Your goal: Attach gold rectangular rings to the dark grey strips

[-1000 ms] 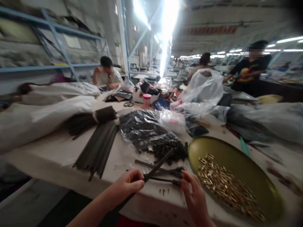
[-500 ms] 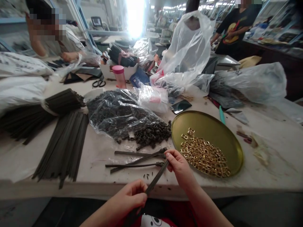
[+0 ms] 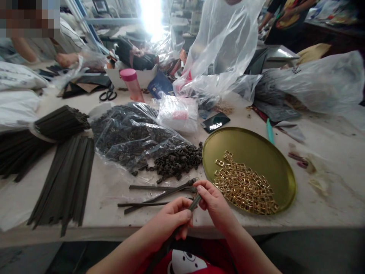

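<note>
A dark strap runs slantwise between my two hands, over the table's front edge. My left hand is closed round its lower length. At its upper end, my right hand pinches it between thumb and fingers; whether a buckle sits in that pinch is hidden. Just beyond my hands lie several dark straps, some with their ends gathered near my right fingers. A gold round tray holds a heap of gold buckles to the right. Small dark loops spill from a clear plastic bag.
At left lie loose dark strips and a tied bundle. Scissors, a pink-lidded jar, a white packet and a phone stand farther back. Another person's hand is at far left.
My left hand has slid up the strap, closer to my right hand. The right hand keeps its pinch. The camera view has tilted down and shifted slightly.
</note>
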A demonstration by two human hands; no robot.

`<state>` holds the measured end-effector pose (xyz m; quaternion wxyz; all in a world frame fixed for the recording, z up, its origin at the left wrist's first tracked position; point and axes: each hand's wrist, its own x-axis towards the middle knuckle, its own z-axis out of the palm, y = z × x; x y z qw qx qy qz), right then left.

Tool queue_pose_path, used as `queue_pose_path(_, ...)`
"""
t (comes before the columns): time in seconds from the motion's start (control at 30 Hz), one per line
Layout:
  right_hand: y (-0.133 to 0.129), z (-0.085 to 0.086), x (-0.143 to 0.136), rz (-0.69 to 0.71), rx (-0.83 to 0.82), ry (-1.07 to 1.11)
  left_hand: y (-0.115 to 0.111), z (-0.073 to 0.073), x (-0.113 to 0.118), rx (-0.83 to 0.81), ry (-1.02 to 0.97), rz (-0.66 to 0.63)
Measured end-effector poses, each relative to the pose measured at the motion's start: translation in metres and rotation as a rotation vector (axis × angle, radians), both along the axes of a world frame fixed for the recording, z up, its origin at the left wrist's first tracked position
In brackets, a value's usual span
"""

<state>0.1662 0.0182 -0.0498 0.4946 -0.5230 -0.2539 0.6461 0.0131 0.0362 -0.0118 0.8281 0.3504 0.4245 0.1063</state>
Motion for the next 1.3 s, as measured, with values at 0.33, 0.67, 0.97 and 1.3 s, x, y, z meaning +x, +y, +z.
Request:
queue_pose_path(0.33, -0.015, 0.014, -0.004, -0.083, -0.185, 0.399, -0.009, 0.005, 0.012, -0.033, -0.104, -0.006)
queue_pose_path(0.67, -0.036, 0.021, -0.02, -0.042, 0.403, -0.647, -0.039, 0.026, -0.008, 0.175, 0.005, 0.078)
queue_pose_path(0.97, -0.051, 0.046, -0.034, 0.326, 0.548, -0.774, -0.062, 0.026, -0.031, 0.46, 0.093, 0.215)
queue_pose_path(1.3, -0.053, 0.052, -0.037, 0.549, 0.677, -1.066, -0.071, 0.022, -0.048, 0.556, 0.17, 0.114)
